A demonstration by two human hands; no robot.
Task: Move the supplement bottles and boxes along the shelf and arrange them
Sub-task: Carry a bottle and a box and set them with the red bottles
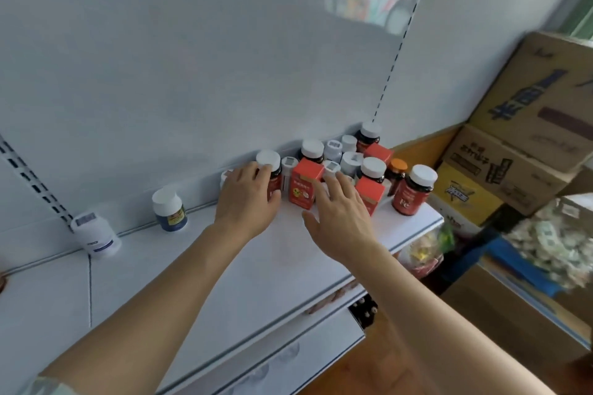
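Red-labelled bottle [272, 177] held by left hand [248, 199].

"Fe" on the front red-labelled bottle [414, 191]; other labels unreadable.

Two bare forearms reach up from six o'clock toward twelve, nearly side by side. The left hand [248, 199] lies palm-down at eleven o'clock, fingers curled forward, thumb tucked toward one o'clock. The right hand [341, 218], just beside it at one o'clock, is spread flat, fingers straight, thumb splayed toward nine.
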